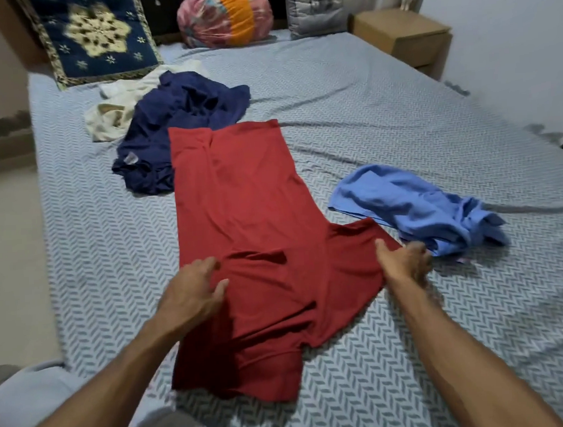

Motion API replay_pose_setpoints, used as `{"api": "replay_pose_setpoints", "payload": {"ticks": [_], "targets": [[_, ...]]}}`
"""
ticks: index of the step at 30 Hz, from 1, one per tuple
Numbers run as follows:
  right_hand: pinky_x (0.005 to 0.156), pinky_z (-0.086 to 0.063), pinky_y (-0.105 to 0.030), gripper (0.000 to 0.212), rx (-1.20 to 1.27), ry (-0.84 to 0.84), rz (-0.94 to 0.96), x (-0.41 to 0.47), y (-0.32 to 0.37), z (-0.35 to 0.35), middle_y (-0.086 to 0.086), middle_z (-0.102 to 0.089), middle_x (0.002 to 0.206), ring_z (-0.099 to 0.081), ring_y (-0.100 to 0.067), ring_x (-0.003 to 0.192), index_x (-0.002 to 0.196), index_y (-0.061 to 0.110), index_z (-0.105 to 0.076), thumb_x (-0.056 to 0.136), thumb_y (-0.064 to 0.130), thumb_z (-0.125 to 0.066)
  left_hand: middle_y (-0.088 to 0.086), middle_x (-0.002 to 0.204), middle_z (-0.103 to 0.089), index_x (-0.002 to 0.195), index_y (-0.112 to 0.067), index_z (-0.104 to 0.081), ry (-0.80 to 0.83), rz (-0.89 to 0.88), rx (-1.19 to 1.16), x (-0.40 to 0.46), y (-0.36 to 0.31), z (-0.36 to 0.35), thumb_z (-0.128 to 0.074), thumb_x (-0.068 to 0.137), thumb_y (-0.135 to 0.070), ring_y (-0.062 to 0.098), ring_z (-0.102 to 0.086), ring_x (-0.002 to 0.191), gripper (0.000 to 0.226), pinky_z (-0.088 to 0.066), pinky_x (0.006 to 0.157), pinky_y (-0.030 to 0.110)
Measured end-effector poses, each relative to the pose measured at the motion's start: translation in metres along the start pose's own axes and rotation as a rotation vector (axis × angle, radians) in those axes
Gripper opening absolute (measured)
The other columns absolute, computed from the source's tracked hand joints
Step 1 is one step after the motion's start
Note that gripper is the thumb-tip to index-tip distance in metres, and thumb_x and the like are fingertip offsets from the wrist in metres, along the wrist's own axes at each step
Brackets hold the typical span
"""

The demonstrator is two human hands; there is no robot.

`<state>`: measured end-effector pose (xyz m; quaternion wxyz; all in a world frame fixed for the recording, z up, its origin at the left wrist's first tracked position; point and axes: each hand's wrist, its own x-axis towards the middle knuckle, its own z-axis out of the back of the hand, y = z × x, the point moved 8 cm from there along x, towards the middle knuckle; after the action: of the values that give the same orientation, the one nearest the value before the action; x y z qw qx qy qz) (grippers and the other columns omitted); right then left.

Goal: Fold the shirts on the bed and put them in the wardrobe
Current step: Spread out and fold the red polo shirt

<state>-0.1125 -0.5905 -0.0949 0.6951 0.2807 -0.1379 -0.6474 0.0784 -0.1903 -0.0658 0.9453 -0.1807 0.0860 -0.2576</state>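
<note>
Two forearms are seen, bare to the frame's lower edge; no sleeves, watch or rings are observed. The left hand (193, 296) and right hand (403, 262) are ungloved. Pale grey-white clothing (29, 403) is noted at the lower left.

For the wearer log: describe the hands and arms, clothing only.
Both hands, left and right, are bare: no gloves, and no rings or watch visible. Both forearms are bare too, with no sleeves in view. Pale grey clothing shows at the lower left.
</note>
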Motion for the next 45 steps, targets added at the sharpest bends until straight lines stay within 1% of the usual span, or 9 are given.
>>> {"api": "replay_pose_setpoints", "payload": {"ticks": [3,8,12,20,25,29,36,40,45], "targets": [[0.100,-0.049,-0.049,0.088,0.208,0.064,-0.269,0.026,-0.043,-0.007,-0.021,-0.061,0.132,-0.060,-0.038,0.118,0.129,0.005,-0.058,0.058,0.053,-0.078,0.007,0.127,-0.069,0.129,-0.015,-0.065,0.208,-0.129,-0.171,0.004,-0.050,-0.038,-0.062,0.090,-0.042,0.026,-0.065,0.115,0.048,-0.046,0.098,0.029],[0.075,-0.056,-0.037,0.035,0.635,0.170,-0.338,0.019,-0.018,-0.028,-0.008,-0.070,0.105,-0.066,-0.023,0.086,0.103,0.003,-0.064,0.071,0.009,-0.078,0.000,0.119,-0.071,0.122,-0.019,-0.065,0.322,-0.029,-0.193,0.005,-0.056,-0.071,-0.062,0.092,-0.042,0.022,-0.065,0.111,0.038,-0.048,0.094,0.031],[0.082,-0.046,-0.038,0.028,0.383,0.074,0.146,-0.049,0.049,-0.010,-0.013,-0.071,0.103,-0.065,-0.035,0.097,0.106,0.011,-0.066,0.085,0.030,-0.067,0.006,0.116,-0.073,0.117,-0.016,-0.068,0.363,0.259,-0.678,0.008,-0.035,-0.068,-0.061,0.098,-0.044,0.013,-0.065,0.095,0.035,-0.049,0.092,0.030],[0.071,-0.053,-0.033,0.026,0.149,0.399,1.314,-0.271,0.120,-0.071,0.002,-0.066,0.096,-0.061,-0.021,0.086,0.105,0.021,-0.061,0.080,0.029,-0.058,0.003,0.068,-0.061,0.079,-0.018,-0.061,0.353,0.789,-1.569,0.000,-0.006,-0.071,-0.060,0.081,-0.074,0.018,-0.057,0.055,0.056,-0.054,0.051,0.027],[0.079,-0.053,-0.040,0.050,-0.177,0.544,1.547,-0.297,0.091,-0.108,0.002,-0.064,0.117,-0.061,-0.022,0.104,0.121,0.021,-0.057,0.074,0.036,-0.063,0.016,0.092,-0.072,0.103,-0.001,-0.063,0.165,0.855,-1.237,-0.012,0.044,-0.081,-0.086,0.071,-0.028,0.022,-0.066,0.069,0.048,-0.055,0.061,0.034],[0.086,-0.047,-0.040,0.062,-0.390,0.481,1.506,-0.269,0.076,-0.107,0.004,-0.059,0.126,-0.055,-0.020,0.113,0.128,0.026,-0.055,0.068,0.041,-0.059,0.010,0.103,-0.076,0.114,-0.011,-0.071,0.095,0.863,-1.181,-0.015,0.069,-0.097,-0.087,0.049,-0.036,0.027,-0.072,0.092,0.071,-0.061,0.084,0.048],[0.062,-0.051,-0.039,0.045,-0.202,0.437,1.542,-0.261,0.082,-0.090,0.001,-0.058,0.091,-0.059,-0.027,0.078,0.108,0.020,-0.061,0.064,0.022,-0.051,0.005,0.072,-0.068,0.077,-0.016,-0.070,-0.038,0.573,-1.096,-0.012,0.030,-0.020,-0.072,0.073,-0.016,0.020,-0.058,0.067,0.005,-0.048,0.065,0.035],[0.067,-0.052,-0.037,0.045,-0.102,0.456,1.575,-0.274,0.094,-0.082,0.001,-0.059,0.094,-0.058,-0.025,0.082,0.109,0.018,-0.063,0.065,0.022,-0.054,0.001,0.057,-0.056,0.080,-0.019,-0.068,-0.107,0.474,-1.081,-0.015,0.031,0.011,-0.062,0.079,-0.001,0.016,-0.045,0.048,0.019,-0.034,0.046,0.025],[0.065,-0.053,-0.037,0.047,-0.306,0.604,1.560,-0.281,0.085,-0.110,0.004,-0.056,0.100,-0.058,-0.022,0.089,0.116,0.022,-0.056,0.069,0.025,-0.053,-0.001,0.069,-0.068,0.091,-0.021,-0.068,-0.075,0.670,-0.889,-0.040,0.067,-0.013,-0.067,0.079,-0.011,0.018,-0.061,0.061,0.016,-0.048,0.055,0.029]]}}
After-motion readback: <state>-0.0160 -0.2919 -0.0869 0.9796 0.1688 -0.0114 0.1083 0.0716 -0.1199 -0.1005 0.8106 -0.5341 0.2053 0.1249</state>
